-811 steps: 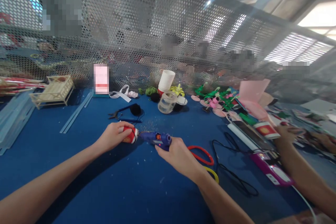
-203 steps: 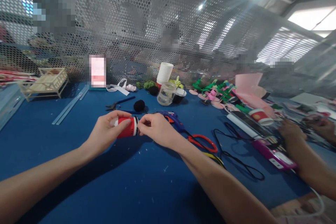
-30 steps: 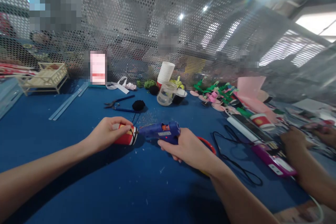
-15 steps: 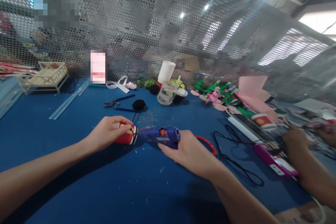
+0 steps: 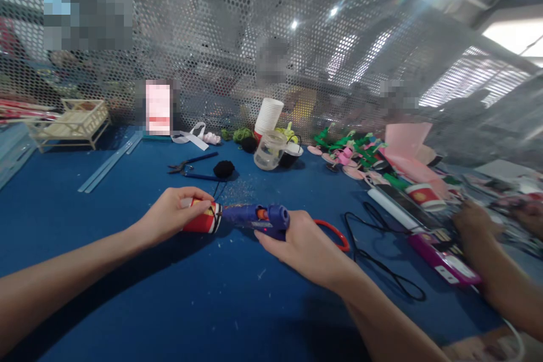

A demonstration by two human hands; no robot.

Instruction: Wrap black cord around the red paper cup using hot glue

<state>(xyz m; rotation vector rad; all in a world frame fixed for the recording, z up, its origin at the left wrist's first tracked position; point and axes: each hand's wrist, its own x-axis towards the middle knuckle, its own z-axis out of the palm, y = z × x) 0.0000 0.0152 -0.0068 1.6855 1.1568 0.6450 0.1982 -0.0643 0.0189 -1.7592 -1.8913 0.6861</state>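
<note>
My left hand (image 5: 176, 212) grips a red paper cup (image 5: 206, 222) lying on its side, its white end toward the right. Black yarn runs round the cup near that end and leads up to a small black yarn ball (image 5: 224, 168). In my right hand (image 5: 299, 240) is a blue glue gun (image 5: 258, 218) with a small red light lit. The gun's nozzle points left and meets or nearly meets the cup's end; I cannot tell whether they touch. Fingers of both hands are wrapped round what they hold.
Pliers (image 5: 184, 168) lie beyond the cup. Farther back stand a clear plastic jar (image 5: 270, 151) and stacked white cups (image 5: 270, 113). A purple power strip (image 5: 443, 257), black cord (image 5: 386, 268) and another person's hand (image 5: 475, 223) are at right. A perforated metal screen (image 5: 229, 28) rises behind.
Almost nothing differs. The glue gun and the cup have shifted very slightly left, both still held. The other person's hand at right has moved a little.
</note>
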